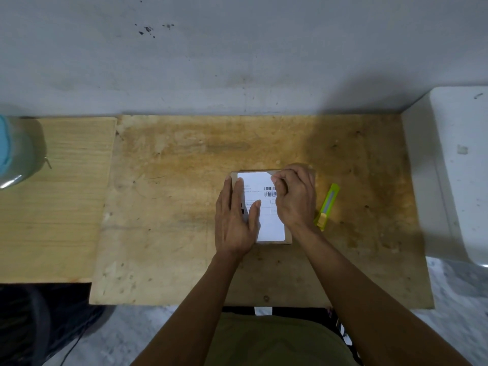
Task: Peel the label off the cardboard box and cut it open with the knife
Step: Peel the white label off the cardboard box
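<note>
A small flat cardboard box (288,237) lies on the wooden table (184,207), nearly covered by a white shipping label (272,225) with barcodes. My left hand (233,220) rests flat on the box's left side, fingers spread, pressing it down. My right hand (295,196) sits over the box's far right corner with its fingertips pinched at the label's top right corner, which looks slightly lifted. A lime-green utility knife (327,206) lies on the table just right of the box, touching neither hand.
A grey wall runs along the table's far edge. A lighter wooden board (52,196) adjoins on the left, with a blue-topped container (13,151) at its far left. A white appliance (456,167) stands at the right edge.
</note>
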{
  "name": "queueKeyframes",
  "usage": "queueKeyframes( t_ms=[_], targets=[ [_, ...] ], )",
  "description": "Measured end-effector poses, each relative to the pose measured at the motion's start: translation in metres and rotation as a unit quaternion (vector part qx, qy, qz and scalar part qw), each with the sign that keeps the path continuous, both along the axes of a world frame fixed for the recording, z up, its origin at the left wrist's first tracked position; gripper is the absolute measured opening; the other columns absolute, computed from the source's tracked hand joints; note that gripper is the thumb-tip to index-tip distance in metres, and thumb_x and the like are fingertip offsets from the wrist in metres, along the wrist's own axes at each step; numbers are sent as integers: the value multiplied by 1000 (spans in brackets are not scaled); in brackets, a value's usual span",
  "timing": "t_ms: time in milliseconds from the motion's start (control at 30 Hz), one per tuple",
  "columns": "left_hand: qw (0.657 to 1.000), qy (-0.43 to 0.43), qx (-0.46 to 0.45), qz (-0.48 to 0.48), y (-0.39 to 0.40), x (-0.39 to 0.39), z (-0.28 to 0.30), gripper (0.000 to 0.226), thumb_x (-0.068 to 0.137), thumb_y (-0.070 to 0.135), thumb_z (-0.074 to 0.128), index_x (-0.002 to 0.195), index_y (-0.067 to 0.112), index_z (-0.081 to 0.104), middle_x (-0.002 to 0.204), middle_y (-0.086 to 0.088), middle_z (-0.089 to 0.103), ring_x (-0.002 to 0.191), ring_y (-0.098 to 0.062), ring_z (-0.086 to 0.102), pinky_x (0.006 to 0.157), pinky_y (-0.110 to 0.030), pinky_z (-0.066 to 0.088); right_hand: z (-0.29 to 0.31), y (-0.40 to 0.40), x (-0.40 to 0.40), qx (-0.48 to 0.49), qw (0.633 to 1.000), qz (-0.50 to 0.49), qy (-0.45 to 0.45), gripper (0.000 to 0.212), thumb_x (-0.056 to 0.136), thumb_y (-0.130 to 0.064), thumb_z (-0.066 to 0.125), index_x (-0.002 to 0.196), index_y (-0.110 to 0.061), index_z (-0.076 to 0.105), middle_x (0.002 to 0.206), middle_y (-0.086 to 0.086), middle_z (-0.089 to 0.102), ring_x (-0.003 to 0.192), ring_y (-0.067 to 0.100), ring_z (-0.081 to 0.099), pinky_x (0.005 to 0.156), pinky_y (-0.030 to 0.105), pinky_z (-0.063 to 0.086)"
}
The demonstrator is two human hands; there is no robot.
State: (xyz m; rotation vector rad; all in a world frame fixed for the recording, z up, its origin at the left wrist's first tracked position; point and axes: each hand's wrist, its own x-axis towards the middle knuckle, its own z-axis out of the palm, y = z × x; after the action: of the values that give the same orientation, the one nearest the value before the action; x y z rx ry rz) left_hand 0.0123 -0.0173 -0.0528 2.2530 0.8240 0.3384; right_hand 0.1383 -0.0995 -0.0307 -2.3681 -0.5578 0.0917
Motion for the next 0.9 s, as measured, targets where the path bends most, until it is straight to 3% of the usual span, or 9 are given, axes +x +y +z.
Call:
queueKeyframes(
  t_ms=[300,567,800,900],
  targets=[
    [1000,-5,-13,6,-1,0,1,65,100,42,48,154,11,30,163,-14,23,149,-26,24,118,-39,28,2,-1,-3,4,1000,27,16,8,93,-9,57,86,-12,61,106,4,66,107,27,57,86,12,25],
    [1000,-5,-19,9,0,0,-1,65,100,35,55,154,9,30,163,-13,22,149,-29,26,117,-45,32,8,-9,6,36,996,66,46,7,91,-6,59,86,-8,63,111,8,69,108,26,58,86,7,26],
    [1000,-12,-18,8,-1,-1,0,65,99,34,55,154,9,30,163,-13,22,149,-28,25,117,-46,32,10,-16,6,52,991,103,70,8,93,-10,58,86,-9,61,122,7,66,119,21,55,97,32,39],
    [1000,-10,-24,15,-3,-1,-1,65,100,36,54,154,9,29,163,-13,22,150,-26,24,117,-45,32,13,-17,8,67,990,107,61,10,93,-8,58,84,-12,58,104,3,68,107,19,58,89,34,44]
  ],
)
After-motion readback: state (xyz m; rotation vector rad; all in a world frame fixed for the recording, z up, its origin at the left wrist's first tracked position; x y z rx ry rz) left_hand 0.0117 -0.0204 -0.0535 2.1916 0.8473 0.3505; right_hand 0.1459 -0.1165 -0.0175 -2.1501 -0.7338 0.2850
